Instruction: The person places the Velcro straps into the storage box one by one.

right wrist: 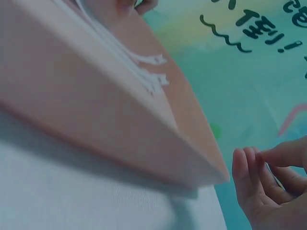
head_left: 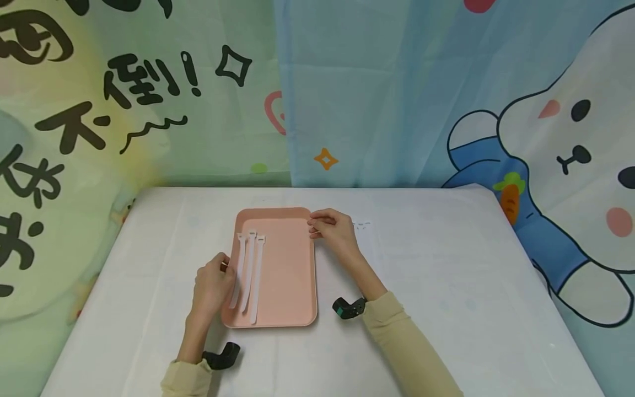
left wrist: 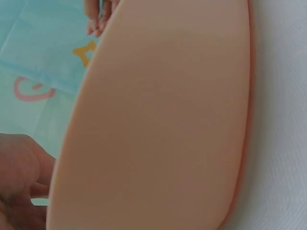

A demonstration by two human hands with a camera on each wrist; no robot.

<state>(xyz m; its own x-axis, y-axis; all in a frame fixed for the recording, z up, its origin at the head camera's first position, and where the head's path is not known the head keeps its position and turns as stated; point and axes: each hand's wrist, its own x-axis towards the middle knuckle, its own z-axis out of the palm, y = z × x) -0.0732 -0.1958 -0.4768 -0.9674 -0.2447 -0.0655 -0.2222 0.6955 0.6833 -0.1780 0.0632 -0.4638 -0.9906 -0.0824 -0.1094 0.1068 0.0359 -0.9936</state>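
Observation:
A shallow pink tray [head_left: 290, 270] lies on the table. Inside it, along the left side, are three slim white plastic forks [head_left: 257, 278], roughly parallel; their notched ends also show in the right wrist view. At the tray's left edge, close to the leftmost fork, is my left hand [head_left: 212, 284], its fingers loosely bent and partly hidden behind the tray wall [left wrist: 153, 115] in the left wrist view. My right hand [head_left: 337, 231] is by the far right corner. Thumb and fingertips come together there, with nothing visible between them; in the right wrist view this hand [right wrist: 276, 187] appears apart from the tray.
White cloth covers the table [head_left: 446, 275]. Faint dark marks [head_left: 362, 225] show on it just right of the right hand. A printed curtain [head_left: 372, 110] hangs behind the far edge. Each wrist wears a black camera mount [head_left: 222, 356].

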